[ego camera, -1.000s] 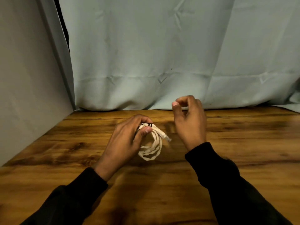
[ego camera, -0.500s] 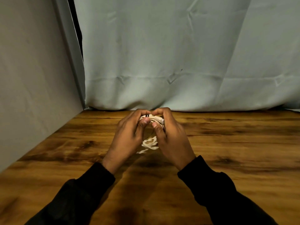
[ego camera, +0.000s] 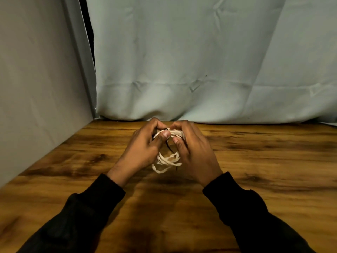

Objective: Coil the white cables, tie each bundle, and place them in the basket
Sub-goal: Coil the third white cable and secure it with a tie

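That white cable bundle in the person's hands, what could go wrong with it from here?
1. The loops of the white cable hang loose below the grip of the left hand and right hand; they may spread or slip before tying.
2. The thin black tie is only partly visible between the thumbs; it could slide out.
3. No basket is in view, so the finished bundle may need a blind reach.

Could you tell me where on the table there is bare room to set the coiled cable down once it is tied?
Bare wood lies on the table right of the right hand, up to the curtain; also left of the left hand, toward the side wall, and between the sleeves. The middle is crowded: both hands grip the white cable bundle.
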